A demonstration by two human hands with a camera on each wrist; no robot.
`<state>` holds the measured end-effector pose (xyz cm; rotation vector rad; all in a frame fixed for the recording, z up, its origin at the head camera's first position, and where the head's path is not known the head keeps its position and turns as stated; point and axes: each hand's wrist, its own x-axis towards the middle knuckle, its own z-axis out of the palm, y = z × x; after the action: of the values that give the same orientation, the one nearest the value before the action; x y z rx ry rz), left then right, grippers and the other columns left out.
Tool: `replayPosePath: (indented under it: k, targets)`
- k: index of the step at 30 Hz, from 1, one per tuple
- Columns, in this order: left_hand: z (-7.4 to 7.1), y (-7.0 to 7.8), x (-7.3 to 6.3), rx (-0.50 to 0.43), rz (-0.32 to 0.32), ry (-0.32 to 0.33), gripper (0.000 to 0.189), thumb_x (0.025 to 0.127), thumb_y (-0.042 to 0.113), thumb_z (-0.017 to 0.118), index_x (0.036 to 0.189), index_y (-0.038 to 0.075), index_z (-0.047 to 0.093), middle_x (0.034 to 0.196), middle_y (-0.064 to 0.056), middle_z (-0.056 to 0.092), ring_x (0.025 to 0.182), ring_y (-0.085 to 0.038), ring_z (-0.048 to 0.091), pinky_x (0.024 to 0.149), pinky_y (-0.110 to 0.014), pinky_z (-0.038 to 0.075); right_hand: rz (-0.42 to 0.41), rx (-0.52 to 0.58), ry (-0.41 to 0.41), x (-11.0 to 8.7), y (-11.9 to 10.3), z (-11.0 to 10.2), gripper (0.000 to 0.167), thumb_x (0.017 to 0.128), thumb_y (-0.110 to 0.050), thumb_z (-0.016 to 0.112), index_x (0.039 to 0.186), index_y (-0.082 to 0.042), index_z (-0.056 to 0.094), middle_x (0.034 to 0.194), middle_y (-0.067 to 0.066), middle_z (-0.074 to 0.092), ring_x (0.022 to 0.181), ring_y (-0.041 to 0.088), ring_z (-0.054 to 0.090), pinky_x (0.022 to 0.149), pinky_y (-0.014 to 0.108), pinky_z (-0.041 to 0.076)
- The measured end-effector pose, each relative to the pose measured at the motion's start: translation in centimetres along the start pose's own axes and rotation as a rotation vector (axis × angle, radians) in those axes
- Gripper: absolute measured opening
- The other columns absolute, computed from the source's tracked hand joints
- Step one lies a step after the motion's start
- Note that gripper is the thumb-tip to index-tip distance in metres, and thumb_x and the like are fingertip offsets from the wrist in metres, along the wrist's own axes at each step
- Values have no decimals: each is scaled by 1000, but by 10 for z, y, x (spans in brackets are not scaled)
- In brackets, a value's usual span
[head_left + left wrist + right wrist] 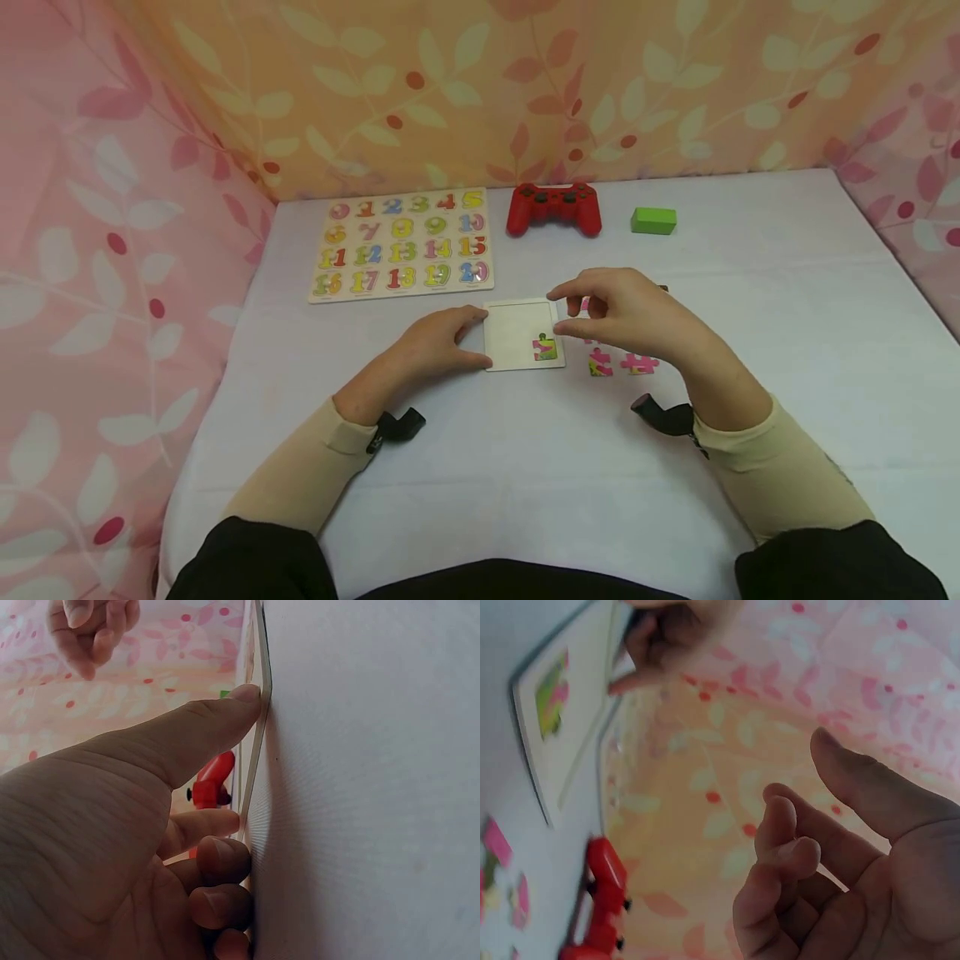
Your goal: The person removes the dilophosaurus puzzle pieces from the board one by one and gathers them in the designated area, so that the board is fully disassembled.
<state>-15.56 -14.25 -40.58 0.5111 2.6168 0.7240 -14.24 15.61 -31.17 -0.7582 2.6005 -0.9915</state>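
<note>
A square white puzzle tray (516,337) lies on the table, with one pink and green jigsaw piece (545,347) in its lower right corner. My left hand (435,350) touches the tray's left edge with thumb and forefinger spread apart. In the left wrist view the thumb (217,720) rests against that edge, the other fingers bent below. My right hand (626,312) hovers at the tray's right side, thumb and forefinger apart, nothing between them. Loose pink jigsaw pieces (600,363) lie beneath and beside it, some hidden by the hand.
A number puzzle board (382,293) lies at the back left. A red game controller (553,208) and a green block (653,221) sit along the back of the white-covered table (510,467). Flowered curtains (450,92) hang behind and at both sides.
</note>
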Motion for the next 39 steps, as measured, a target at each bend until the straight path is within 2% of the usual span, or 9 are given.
replayPosePath:
  k: [4, 8, 12, 17, 23, 27, 33, 39]
  targets:
    - [0, 1, 0, 6, -10, 2, 81, 83, 49, 84, 151, 19, 52, 90, -5, 53, 87, -19, 51, 75, -38, 40, -3, 10, -55, 14, 6, 22, 39, 88, -28, 83, 123, -13, 74, 91, -3, 63, 72, 21, 56, 64, 34, 46]
    - [0, 1, 0, 12, -4, -1, 81, 83, 50, 83, 151, 19, 52, 90, -4, 53, 88, -19, 50, 76, -38, 39, 41, 17, -122, 25, 18, 40, 39, 88, -25, 83, 122, -9, 75, 87, -2, 63, 75, 19, 57, 69, 36, 46]
    - [0, 1, -1, 9, 7, -2, 81, 83, 50, 83, 151, 19, 52, 90, -4, 52, 87, -19, 50, 75, -38, 39, 89, 4, -169, 30, 29, 48, 38, 87, -21, 83, 121, -5, 75, 84, 1, 63, 78, 18, 56, 72, 36, 45]
    - [0, 2, -2, 4, 7, 3, 80, 84, 49, 83, 151, 18, 52, 89, -5, 52, 85, -19, 50, 73, -37, 39, 78, -64, -234, 32, 37, 53, 42, 87, -16, 82, 126, -2, 73, 83, 1, 63, 77, 17, 55, 72, 34, 45]
    - [0, 1, -2, 6, 5, 10, 80, 83, 49, 84, 151, 19, 52, 89, -5, 53, 86, -19, 51, 74, -37, 40, 51, -116, -211, 32, 40, 55, 35, 84, -13, 84, 117, -4, 75, 86, 1, 62, 81, 19, 56, 76, 36, 46]
    - [0, 1, -1, 2, 9, 8, 79, 84, 48, 83, 150, 18, 53, 89, -4, 53, 86, -19, 50, 74, -37, 40, 71, -107, -197, 32, 40, 57, 32, 82, -17, 87, 109, -6, 74, 94, 4, 62, 89, 22, 56, 82, 38, 47]
    - [0, 0, -1, 0, 6, 7, 79, 84, 48, 83, 150, 18, 53, 88, -4, 53, 85, -19, 50, 74, -37, 40, 96, -108, -190, 31, 41, 57, 38, 81, -19, 88, 112, -3, 71, 103, 7, 64, 97, 24, 58, 91, 43, 48]
    - [0, 0, -1, 1, 12, 5, 79, 84, 47, 83, 151, 19, 52, 98, -2, 57, 95, -19, 51, 82, -38, 42, 103, -88, -198, 34, 44, 57, 39, 81, -20, 89, 110, -3, 68, 94, 7, 59, 89, 23, 54, 82, 39, 46]
